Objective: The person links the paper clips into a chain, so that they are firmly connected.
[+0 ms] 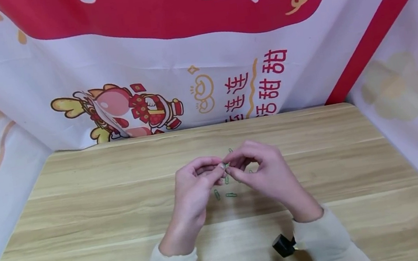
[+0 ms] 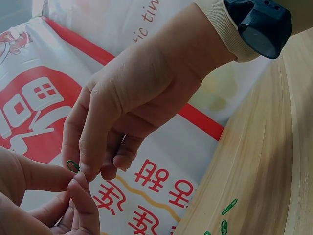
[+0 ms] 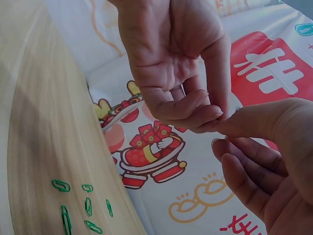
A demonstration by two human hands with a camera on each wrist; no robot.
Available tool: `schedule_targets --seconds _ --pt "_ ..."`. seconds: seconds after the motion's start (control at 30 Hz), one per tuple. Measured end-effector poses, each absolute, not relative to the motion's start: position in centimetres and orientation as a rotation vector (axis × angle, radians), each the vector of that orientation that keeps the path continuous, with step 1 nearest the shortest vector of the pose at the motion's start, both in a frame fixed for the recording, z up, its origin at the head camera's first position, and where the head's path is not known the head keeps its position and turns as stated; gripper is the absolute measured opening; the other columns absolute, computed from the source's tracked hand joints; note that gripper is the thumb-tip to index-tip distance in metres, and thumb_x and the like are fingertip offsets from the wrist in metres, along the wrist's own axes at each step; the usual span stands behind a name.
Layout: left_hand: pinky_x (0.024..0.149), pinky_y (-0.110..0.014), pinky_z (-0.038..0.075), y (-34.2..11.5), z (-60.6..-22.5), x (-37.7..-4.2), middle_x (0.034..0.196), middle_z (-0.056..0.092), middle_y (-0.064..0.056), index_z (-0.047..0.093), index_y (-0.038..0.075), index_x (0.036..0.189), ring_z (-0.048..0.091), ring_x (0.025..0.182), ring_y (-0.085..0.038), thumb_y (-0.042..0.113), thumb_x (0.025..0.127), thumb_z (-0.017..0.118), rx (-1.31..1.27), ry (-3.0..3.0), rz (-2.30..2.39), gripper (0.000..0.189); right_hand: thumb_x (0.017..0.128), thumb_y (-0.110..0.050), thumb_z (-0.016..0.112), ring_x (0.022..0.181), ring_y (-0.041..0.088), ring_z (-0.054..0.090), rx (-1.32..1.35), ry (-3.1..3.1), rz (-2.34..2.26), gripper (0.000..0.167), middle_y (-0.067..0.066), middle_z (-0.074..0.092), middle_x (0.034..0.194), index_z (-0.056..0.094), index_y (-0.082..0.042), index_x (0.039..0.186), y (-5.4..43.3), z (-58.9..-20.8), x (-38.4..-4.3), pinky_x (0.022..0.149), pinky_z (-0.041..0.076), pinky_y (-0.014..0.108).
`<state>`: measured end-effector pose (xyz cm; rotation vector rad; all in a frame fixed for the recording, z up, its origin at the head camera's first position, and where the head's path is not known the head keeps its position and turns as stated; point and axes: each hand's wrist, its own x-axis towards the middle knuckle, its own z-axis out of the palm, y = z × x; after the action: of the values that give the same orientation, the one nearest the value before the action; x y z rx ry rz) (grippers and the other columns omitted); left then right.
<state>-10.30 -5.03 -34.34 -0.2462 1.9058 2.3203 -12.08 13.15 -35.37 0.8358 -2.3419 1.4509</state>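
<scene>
A green paper clip (image 2: 73, 166) shows as a small loop between the fingertips of both hands, which meet above the table. My left hand (image 1: 194, 187) pinches it between thumb and forefinger. From the other side, my right hand (image 1: 265, 169) pinches it too, thumb and forefinger together. Fingers mostly hide the clip, and I cannot tell whether a second one is joined to it. In the right wrist view, the left hand (image 3: 178, 63) is at the top and the right hand (image 3: 288, 152) at the right, their fingertips meeting.
Several loose green paper clips lie on the wooden table (image 1: 85, 217) below the hands, among them one clip (image 1: 231, 195) lying crosswise and another clip (image 1: 217, 194) beside it. Printed white cloth (image 1: 167, 52) hangs behind the table and along both sides.
</scene>
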Motion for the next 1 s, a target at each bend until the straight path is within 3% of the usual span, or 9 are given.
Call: schedule_targets --seconds 0.47,0.77,1.0 --pt "0.075 -0.025 0.061 -5.4 -34.1 -10.4 0.101 0.077 -0.011 0.075 -0.003 0.111 0.071 0.083 -0.017 -0.003 0.095 0.076 -0.248 1.954 2.296 0.017 0.093 0.001 0.081 0.083 0.01 0.073 0.894 -2.288 1.337 0.018 0.002 0.08 0.096 0.083 -0.01 0.106 13.3 -35.6 -12.2 0.076 0.064 0.025" --pt "0.079 -0.027 0.062 -5.9 -34.3 -10.8 0.1 0.077 -0.008 0.075 0.001 0.113 0.074 0.088 -0.019 0.001 0.094 0.077 -0.232 1.973 2.246 0.019 0.096 -0.011 0.082 0.073 0.014 0.074 0.384 -2.367 1.736 0.012 0.008 0.082 0.097 0.081 -0.01 0.108 13.5 -35.7 -12.4 0.064 0.062 0.029" --pt "0.086 -0.03 0.064 -6.5 -35.1 -11.4 0.103 0.078 -0.015 0.073 -0.002 0.114 0.077 0.089 -0.018 -0.002 0.095 0.075 -0.166 1.964 2.203 0.019 0.099 -0.011 0.078 0.082 0.016 0.076 0.253 -2.395 2.02 0.017 0.015 0.079 0.102 0.076 -0.001 0.112 13.7 -36.6 -13.2 0.073 0.064 0.03"
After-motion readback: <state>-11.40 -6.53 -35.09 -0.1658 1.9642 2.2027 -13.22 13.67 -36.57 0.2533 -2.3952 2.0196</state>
